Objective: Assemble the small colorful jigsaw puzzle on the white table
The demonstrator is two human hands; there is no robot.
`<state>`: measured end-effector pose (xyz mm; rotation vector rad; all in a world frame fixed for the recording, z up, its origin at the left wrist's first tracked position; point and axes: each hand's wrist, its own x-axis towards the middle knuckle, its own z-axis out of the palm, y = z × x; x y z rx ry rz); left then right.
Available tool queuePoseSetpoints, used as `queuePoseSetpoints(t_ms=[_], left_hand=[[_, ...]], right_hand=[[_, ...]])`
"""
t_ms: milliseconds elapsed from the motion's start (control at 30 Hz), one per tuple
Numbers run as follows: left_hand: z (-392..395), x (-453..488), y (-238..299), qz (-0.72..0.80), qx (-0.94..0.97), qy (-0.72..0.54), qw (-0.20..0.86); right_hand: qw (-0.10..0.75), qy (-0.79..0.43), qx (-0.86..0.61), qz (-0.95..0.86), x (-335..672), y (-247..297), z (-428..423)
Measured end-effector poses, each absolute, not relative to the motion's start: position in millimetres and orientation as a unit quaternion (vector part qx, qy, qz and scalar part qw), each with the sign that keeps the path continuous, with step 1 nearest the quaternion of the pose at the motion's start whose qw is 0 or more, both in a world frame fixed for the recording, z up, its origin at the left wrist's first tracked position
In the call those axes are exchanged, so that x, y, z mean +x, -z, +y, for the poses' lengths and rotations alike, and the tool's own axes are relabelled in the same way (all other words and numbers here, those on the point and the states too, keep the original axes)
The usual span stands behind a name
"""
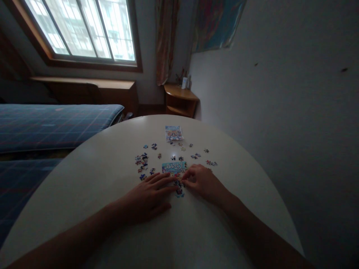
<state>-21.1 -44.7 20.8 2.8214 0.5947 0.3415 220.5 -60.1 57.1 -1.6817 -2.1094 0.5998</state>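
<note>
A partly joined jigsaw puzzle (pixel 174 167) lies flat on the white table, its top strip lettered in white on light blue. My left hand (pixel 153 192) rests flat with fingers stretched, the fingertips touching the puzzle's left lower part. From the right, my right hand (pixel 200 182) pinches thumb and forefinger together at the puzzle's right edge. Whatever sits between those fingertips is too small to make out, likely hidden by them. Loose puzzle pieces (pixel 141 158) lie in a cluster to the left, and more pieces (pixel 195 155) are scattered behind and to the right.
A printed picture sheet or packet (pixel 174 133) lies beyond the pieces. The round white table (pixel 112 164) stands beside a wall on the right. A bed with a plaid cover (pixel 56 123) is at the left, and a corner shelf (pixel 181 92) stands behind.
</note>
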Motion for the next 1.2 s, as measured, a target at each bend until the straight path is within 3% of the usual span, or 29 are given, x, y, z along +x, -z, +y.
queuePoseSetpoints(t_ms=[300,567,967,1200], left_hand=[[-44.5,-21.1,-22.1,0.203,0.965,-0.116,0.123],[-44.0,-22.0,-23.4,0.201,0.962,-0.12,0.139],[-44.8,-21.9,-20.2,0.204,0.964,-0.116,0.125],[-38.4,-20.0,-18.0,0.288,0.921,-0.24,0.11]], right_hand=[[0.179,-0.195,-0.604,-0.752,230.8,-62.0,-58.2],[0.191,-0.09,-0.746,-0.631,320.5,-55.6,-36.0],[0.217,-0.132,-0.715,-0.651,316.8,-37.4,-29.2],[0.233,-0.154,-0.7,-0.657,302.6,-46.9,-30.6]])
